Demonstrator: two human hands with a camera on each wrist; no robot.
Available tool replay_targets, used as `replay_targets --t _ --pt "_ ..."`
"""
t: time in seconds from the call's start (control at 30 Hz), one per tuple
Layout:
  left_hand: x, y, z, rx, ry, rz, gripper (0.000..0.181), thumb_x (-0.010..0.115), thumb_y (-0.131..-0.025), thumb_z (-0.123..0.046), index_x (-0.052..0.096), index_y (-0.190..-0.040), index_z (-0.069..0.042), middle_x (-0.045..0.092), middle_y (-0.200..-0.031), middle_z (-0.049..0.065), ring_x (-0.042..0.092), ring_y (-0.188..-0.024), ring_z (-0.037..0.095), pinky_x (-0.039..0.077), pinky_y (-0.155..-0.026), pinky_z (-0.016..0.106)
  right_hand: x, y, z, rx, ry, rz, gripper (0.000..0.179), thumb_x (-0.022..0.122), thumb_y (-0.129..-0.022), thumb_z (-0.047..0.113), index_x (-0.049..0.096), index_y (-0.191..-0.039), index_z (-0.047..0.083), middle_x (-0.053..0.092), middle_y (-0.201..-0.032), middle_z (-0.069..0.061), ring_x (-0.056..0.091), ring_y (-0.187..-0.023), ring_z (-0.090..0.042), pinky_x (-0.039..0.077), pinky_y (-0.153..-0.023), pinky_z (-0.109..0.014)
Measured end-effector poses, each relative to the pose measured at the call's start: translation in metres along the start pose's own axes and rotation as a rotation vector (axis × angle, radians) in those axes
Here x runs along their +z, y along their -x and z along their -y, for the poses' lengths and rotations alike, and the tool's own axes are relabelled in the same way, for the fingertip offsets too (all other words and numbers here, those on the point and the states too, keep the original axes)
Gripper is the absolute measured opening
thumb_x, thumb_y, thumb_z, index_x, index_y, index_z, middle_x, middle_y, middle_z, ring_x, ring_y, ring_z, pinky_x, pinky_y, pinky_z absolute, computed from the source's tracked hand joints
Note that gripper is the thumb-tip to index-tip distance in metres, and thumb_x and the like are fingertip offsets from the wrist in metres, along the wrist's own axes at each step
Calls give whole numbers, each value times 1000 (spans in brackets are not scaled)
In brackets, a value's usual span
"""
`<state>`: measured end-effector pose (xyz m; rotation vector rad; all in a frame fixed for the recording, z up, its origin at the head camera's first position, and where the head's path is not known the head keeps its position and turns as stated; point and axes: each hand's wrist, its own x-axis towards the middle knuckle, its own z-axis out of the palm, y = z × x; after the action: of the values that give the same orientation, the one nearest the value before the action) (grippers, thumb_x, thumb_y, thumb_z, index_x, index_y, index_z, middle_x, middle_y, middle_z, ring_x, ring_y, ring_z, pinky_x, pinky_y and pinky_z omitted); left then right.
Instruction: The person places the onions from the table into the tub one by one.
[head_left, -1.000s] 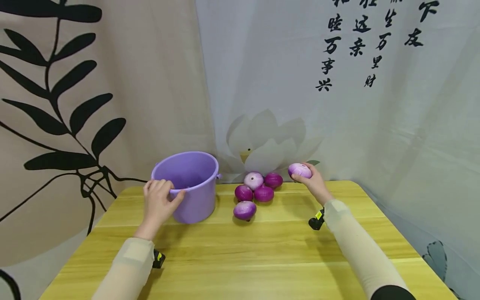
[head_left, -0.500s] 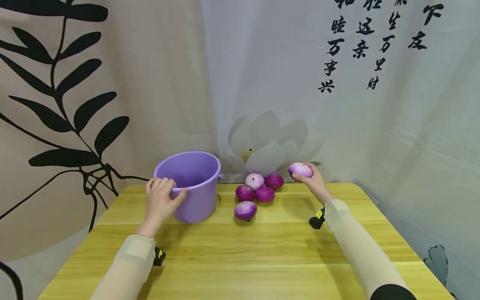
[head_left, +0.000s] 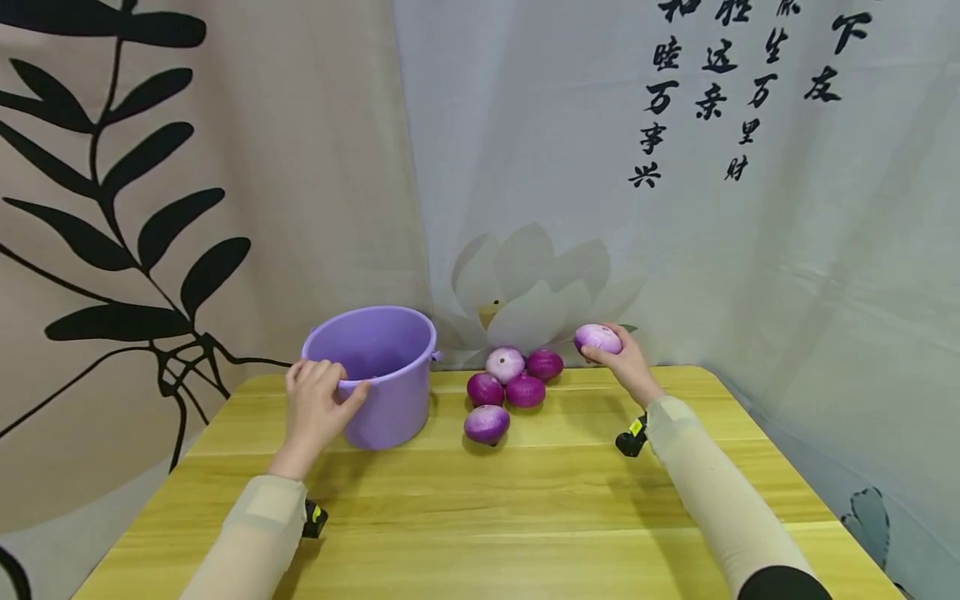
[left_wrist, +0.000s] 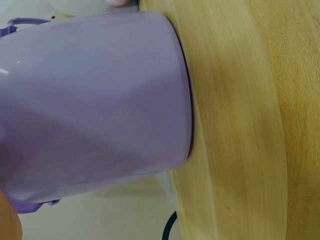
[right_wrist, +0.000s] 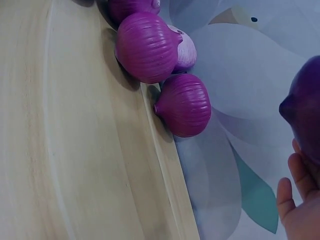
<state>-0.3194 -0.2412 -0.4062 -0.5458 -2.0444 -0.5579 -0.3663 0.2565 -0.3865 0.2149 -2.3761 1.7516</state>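
A purple bucket (head_left: 390, 408) stands upright at the back left of the table, and its smooth side fills much of the left wrist view. My left hand (head_left: 318, 408) grips its near rim, thumb outside along the edge. In the head view my right hand (head_left: 628, 365) holds a purple onion (head_left: 597, 337) up above the table's back edge. That raised onion (left_wrist: 118, 2) is not certain in the left wrist view, but the right wrist view shows the held onion (right_wrist: 307, 107) at its right edge. Several purple onions (head_left: 526, 391) lie clustered between bucket and right hand.
The wooden table (head_left: 480, 517) has its back edge close to a printed cloth curtain (head_left: 540, 167). Nearest me in the cluster is one paler onion (head_left: 487, 425). Small black devices (head_left: 632, 437) are strapped at both wrists.
Both hands keep their holds on the bucket rim and the onion. Only a slight shift of the head view shows; nothing else has visibly moved.
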Motion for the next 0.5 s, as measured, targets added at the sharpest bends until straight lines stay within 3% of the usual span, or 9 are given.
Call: replay_targets --t 0.17,0.3,0.5 --pt "2 0 1 5 0 -2 42 57 -85 -49 44 -69 -12 37 -67 -1 41 -70 26 24 -97 60 -5 -5 -9 -8 23 -30 74 73 -87 27 34 -146 4 39 -142 -22 47 -119 -34 42 -94 -38" --pt "2 0 1 5 5 -1 41 59 -85 -47 43 -69 -13 37 -66 -2 41 -70 26 24 -97 60 -9 -7 -9 -11 35 -45 75 73 -86 29 35 -146 5 39 -142 -22 45 -121 -36 39 -97 -45" --pt "2 0 0 3 10 -13 42 58 -84 -48 43 -69 -12 37 -66 -1 41 -70 26 24 -96 61 -11 -9 -4 -25 30 -53 75 75 -84 29 37 -144 5 41 -141 -22 45 -122 -37 39 -97 -47"
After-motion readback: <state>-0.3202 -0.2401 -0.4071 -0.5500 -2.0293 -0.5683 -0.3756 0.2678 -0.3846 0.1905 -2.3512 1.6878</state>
